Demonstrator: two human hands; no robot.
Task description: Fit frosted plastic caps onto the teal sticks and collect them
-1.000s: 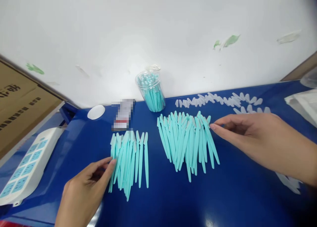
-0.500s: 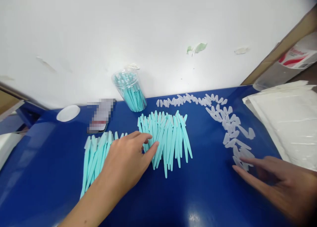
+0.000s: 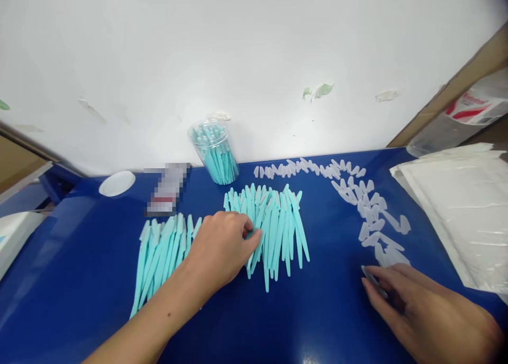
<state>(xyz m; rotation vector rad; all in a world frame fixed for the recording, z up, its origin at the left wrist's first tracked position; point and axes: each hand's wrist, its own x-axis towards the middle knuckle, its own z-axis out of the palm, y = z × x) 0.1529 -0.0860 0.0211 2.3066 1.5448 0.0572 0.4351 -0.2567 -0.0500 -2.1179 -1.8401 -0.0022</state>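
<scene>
My left hand (image 3: 226, 245) is at the left side of the middle pile of turquoise eyebrow razors (image 3: 273, 226), fingers curled and thumb over the handles. Whatever its fingertips hold is hidden. Another group of the same razors, with whitish covers over their blade ends (image 3: 162, 247), lies partly behind my left forearm. At the right, my right hand (image 3: 420, 306) pinches a small translucent blade cover (image 3: 374, 282) between thumb and index finger. Just beyond it, a curved trail of loose translucent covers (image 3: 369, 208) runs back along the table.
A clear round tub (image 3: 216, 155) full of turquoise razors stands against the white wall. Left of it are a blurred-out flat object (image 3: 166, 189) and a white round lid (image 3: 117, 183). White packages (image 3: 456, 210) are stacked at right, near a large plastic bottle (image 3: 448, 120). The tabletop (image 3: 317, 311) is blue.
My right hand has drawn back from the trail of covers, its fingers now closed on one. My left hand has shifted slightly right, its fingers more curled. The view has tilted slightly.
</scene>
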